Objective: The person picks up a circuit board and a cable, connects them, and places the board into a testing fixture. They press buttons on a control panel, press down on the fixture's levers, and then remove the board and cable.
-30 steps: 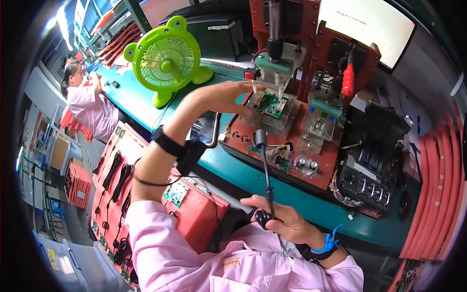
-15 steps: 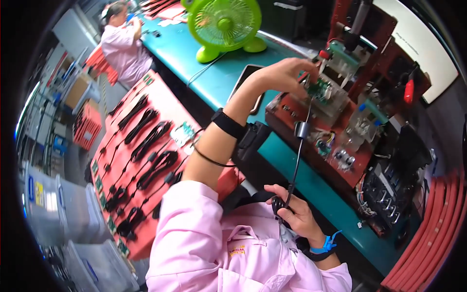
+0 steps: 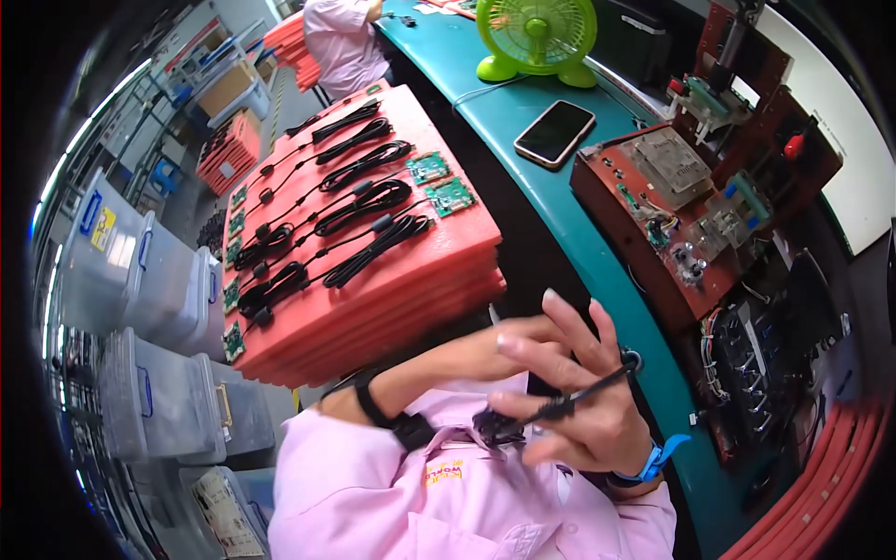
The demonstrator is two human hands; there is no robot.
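Got both hands low centre on my feed, in front of the pink work top (image 3: 383, 485). Right hand (image 3: 597, 415), blue band (image 3: 665, 457) at its wrist: fingers fanned apart, back of the hand toward me. The thin black cable (image 3: 558, 409) is here, running slantwise across the right hand, from a dark lump left of the fingers to a rounded end near the knuckles. Left hand (image 3: 530, 329) reaches in from the left, black strap (image 3: 371, 401) on its wrist, mostly hidden behind the right fingers. With the blur and overlap, I can't tell whether the right thumb and forefinger pinch the cable, or how the left fingers stand.

Left of the hands: stack of red foam sheets (image 3: 401, 271), coiled black cords (image 3: 366, 166) and small green circuit boards (image 3: 452, 196) on top. Ahead: teal tabletop (image 3: 560, 201), black-screened phone (image 3: 554, 133) lying flat, bright green fan (image 3: 537, 28) behind it. Dark-red box-shaped fixture (image 3: 627, 219) sits right of the phone, clear plate on top.
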